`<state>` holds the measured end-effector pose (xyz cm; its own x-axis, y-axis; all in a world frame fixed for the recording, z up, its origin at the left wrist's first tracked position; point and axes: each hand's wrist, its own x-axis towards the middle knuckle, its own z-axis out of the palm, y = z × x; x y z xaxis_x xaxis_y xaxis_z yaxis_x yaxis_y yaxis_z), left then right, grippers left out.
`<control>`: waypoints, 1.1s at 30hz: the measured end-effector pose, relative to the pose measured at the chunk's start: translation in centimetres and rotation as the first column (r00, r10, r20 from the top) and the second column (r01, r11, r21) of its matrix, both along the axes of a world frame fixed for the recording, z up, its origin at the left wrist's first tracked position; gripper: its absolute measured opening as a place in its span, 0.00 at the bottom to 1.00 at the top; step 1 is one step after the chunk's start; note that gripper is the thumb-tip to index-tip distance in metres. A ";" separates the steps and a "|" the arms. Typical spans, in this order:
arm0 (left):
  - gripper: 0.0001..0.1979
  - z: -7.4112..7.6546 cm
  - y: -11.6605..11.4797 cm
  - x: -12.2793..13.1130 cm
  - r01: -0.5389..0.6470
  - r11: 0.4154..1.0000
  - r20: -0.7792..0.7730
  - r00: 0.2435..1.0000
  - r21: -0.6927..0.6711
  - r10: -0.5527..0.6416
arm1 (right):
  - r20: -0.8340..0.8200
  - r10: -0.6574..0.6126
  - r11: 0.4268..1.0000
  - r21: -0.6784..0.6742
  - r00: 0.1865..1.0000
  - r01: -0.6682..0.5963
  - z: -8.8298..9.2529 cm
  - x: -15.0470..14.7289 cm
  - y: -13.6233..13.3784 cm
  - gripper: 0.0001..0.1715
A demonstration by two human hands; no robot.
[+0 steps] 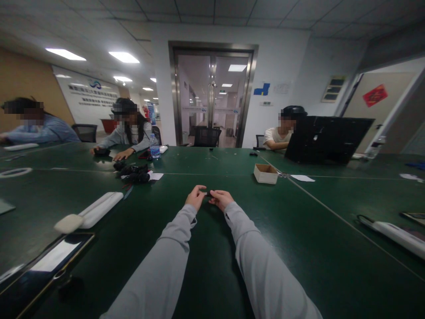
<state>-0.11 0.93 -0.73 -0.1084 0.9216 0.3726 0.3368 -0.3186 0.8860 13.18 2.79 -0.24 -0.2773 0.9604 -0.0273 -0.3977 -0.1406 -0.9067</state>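
My right hand (222, 199) pinches a small black piece (210, 193) between thumb and fingertips, just above the green tabletop. A pale, silvery bit shows at its left end, but it is too small to name. From the other side, my left hand (195, 197) meets it with thumb and index finger bent together around that pale end. Whether the left fingers grip the same piece or a separate part, I cannot tell. Both forearms, in grey sleeves, reach forward over the green table (212, 257).
An open cardboard box (266, 176) stands ahead to the right. Ahead left lie a tangle of black gear (136, 173) and a water bottle (154, 147). A white case (101, 209) and a phone (49, 270) lie at left. A black monitor (327, 139) and several people are across the table.
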 end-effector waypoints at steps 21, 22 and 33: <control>0.12 -0.4 0.6 0.0 0.023 0.997 0.083 0.996 -0.069 -0.017 | 0.005 0.014 1.000 0.000 1.000 -0.014 0.2 0.1 -0.2 0.08; 0.11 -0.5 0.7 0.0 0.015 0.999 0.076 0.997 -0.048 -0.011 | 0.009 0.014 1.000 -0.002 1.000 -0.014 0.2 0.1 -0.2 0.08; 0.10 -0.6 0.7 0.1 -0.013 1.000 0.069 0.998 -0.008 0.013 | -0.002 0.023 1.000 -0.003 1.000 -0.023 0.2 0.1 -0.2 0.07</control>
<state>-0.06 1.63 -1.28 -0.1457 0.9227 0.3570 0.2786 -0.3080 0.9097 13.29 2.59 0.00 -0.2994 0.9537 -0.0298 -0.3957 -0.1525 -0.9056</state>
